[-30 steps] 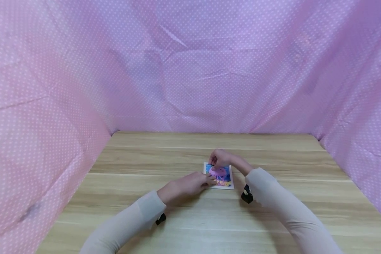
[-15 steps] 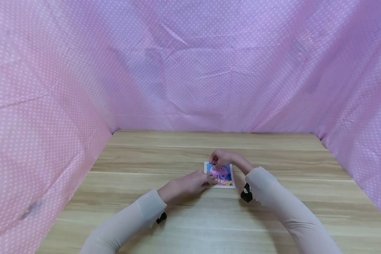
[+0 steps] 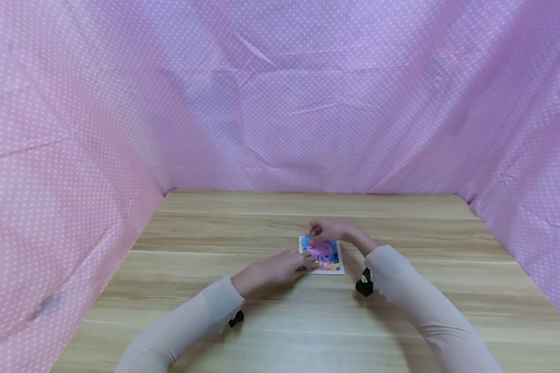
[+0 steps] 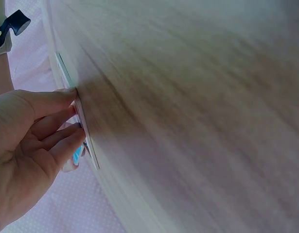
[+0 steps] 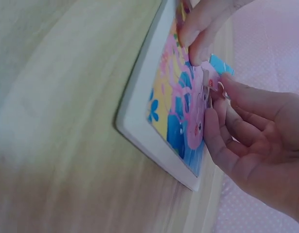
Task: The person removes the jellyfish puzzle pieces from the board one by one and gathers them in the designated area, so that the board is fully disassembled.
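A small jigsaw puzzle (image 3: pixel 330 263) with a pale border lies flat on the table, printed with a pink sea creature on blue and yellow. My left hand (image 3: pixel 287 266) reaches in from the near left; its fingertips rest on the picture, and in the left wrist view the thumb (image 4: pixel 52 101) touches the border's edge. Over the far left part of the puzzle, my right hand (image 3: pixel 329 229) pinches a puzzle piece (image 5: pixel 220 66) between thumb and fingers. That piece is pink and light blue, lifted and tilted above the board. Fingers hide part of the picture beneath.
The wooden table (image 3: pixel 280 331) extends around the puzzle on all sides. Pink dotted cloth (image 3: pixel 280 103) hangs behind it and along both sides. Black wrist-worn devices (image 3: pixel 364 285) sit below the sleeves.
My right hand has shifted very slightly and its wrist has moved a little to the right, the piece still pinched. The left hand stays on the puzzle.
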Tool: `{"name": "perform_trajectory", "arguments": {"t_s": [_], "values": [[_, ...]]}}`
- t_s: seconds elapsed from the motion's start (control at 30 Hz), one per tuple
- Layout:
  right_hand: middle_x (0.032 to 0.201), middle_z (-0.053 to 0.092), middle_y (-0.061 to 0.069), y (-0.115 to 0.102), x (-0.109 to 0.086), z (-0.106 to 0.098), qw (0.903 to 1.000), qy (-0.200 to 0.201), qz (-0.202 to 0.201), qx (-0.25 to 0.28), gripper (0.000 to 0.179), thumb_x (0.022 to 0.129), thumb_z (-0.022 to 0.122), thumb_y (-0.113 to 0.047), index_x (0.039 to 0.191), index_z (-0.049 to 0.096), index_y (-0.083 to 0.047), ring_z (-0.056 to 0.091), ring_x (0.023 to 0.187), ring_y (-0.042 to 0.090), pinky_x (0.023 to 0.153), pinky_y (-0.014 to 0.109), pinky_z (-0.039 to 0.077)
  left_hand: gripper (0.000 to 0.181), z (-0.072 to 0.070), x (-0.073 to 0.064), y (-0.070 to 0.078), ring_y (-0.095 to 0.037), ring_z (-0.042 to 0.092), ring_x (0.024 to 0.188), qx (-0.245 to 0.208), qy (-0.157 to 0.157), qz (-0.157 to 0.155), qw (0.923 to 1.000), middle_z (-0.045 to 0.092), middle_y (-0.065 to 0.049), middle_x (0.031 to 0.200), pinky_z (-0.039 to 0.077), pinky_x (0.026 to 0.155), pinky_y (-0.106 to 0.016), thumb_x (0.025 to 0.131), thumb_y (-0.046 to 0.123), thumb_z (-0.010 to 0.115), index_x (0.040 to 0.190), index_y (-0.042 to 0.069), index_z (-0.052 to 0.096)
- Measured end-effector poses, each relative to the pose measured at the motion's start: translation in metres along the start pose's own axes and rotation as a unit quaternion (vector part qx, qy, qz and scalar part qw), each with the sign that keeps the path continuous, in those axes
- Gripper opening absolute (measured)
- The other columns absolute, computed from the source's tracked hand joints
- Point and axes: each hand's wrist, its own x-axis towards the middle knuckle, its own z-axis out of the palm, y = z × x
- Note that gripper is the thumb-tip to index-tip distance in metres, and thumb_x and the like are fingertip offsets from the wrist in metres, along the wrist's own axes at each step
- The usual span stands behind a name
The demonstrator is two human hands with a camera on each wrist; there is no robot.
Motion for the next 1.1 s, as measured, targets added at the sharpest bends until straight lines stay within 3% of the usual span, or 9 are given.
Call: {"name": "perform_trajectory", "arguments": {"t_s": [0.17,0.4,0.53,0.63,0.9,1.1], "values": [[0.101,0.072,0.014,0.002,-0.001,0.001,0.9995,0.016,-0.002,0.025,0.014,0.097,0.065,-0.004,0.109,0.063,0.005,0.063,0.088,0.012,0.077,0.022,0.052,0.027,0.000,0.000,0.000,-0.003,0.053,0.086,0.009,0.007,0.006,0.9999,0.073,-0.001,0.113,0.051,0.080,-0.015,0.106,0.012,0.055,0.128,0.010,0.071],[0.098,0.076,0.016,0.010,-0.007,0.002,0.9967,0.061,-0.027,0.045,0.019,0.096,0.067,-0.004,0.111,0.067,0.008,0.065,0.082,0.007,0.074,0.022,0.054,0.034,-0.001,-0.001,0.001,-0.003,0.061,0.108,0.019,-0.010,-0.005,0.9998,0.065,-0.003,0.140,0.053,0.103,-0.025,0.107,0.012,0.051,0.139,0.012,0.063],[0.100,0.076,0.020,0.018,-0.012,-0.002,0.9936,0.080,-0.041,0.068,0.022,0.096,0.066,-0.002,0.113,0.067,0.011,0.068,0.082,0.007,0.075,0.024,0.059,0.033,-0.001,-0.001,0.001,-0.001,0.059,0.100,0.012,-0.006,-0.008,0.9999,0.065,-0.003,0.140,0.055,0.096,-0.022,0.107,0.013,0.052,0.138,0.012,0.064],[0.100,0.076,0.020,0.025,-0.018,-0.007,0.9922,0.092,-0.028,0.080,0.024,0.097,0.066,-0.004,0.115,0.066,0.011,0.068,0.082,0.007,0.074,0.024,0.060,0.032,-0.001,-0.001,0.001,-0.001,0.057,0.094,0.004,-0.002,-0.005,1.0000,0.067,-0.003,0.137,0.055,0.089,-0.019,0.106,0.011,0.054,0.137,0.011,0.065],[0.101,0.074,0.017,0.039,-0.041,-0.021,0.9857,0.109,0.029,0.125,0.028,0.099,0.065,-0.005,0.121,0.064,0.013,0.068,0.082,0.010,0.077,0.027,0.062,0.033,-0.002,0.000,0.000,-0.008,0.061,0.124,-0.001,-0.007,0.002,1.0000,0.063,-0.003,0.141,0.051,0.108,-0.029,0.107,0.013,0.052,0.137,0.012,0.065],[0.102,0.073,0.022,0.047,-0.058,-0.029,0.9869,0.119,0.031,0.105,0.031,0.100,0.063,-0.006,0.123,0.061,0.015,0.069,0.084,0.012,0.079,0.031,0.063,0.035,-0.001,-0.001,0.000,-0.013,0.057,0.134,0.001,-0.008,0.000,1.0000,0.060,-0.002,0.145,0.047,0.113,-0.030,0.107,0.012,0.051,0.140,0.014,0.064]]}}
